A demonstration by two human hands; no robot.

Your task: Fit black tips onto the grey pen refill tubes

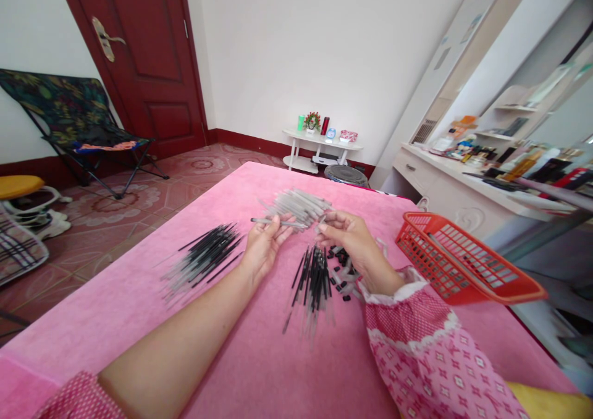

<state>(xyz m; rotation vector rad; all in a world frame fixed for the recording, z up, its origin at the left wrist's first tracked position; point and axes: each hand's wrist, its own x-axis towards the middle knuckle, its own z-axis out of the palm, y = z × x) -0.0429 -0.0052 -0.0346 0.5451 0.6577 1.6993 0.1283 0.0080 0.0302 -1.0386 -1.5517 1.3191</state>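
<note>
**Pink worktop, pen parts sorted by kind**

Pink cloth covers the worktop [139, 308]. At its middle the left hand [264, 249] has its grip closed on one grey tube [278, 222], held level with its end toward the right hand [352, 243], probably so the two can meet. The right grip is pinched together on something too small to make out.

The parts lie apart in reach:
- tube pile [299, 204], far
- black refills [204, 259], left
- second refill bundle [315, 280], near
- black caps [341, 264], beside the right hand

A red basket [463, 261] sits tilted at the right.
</note>
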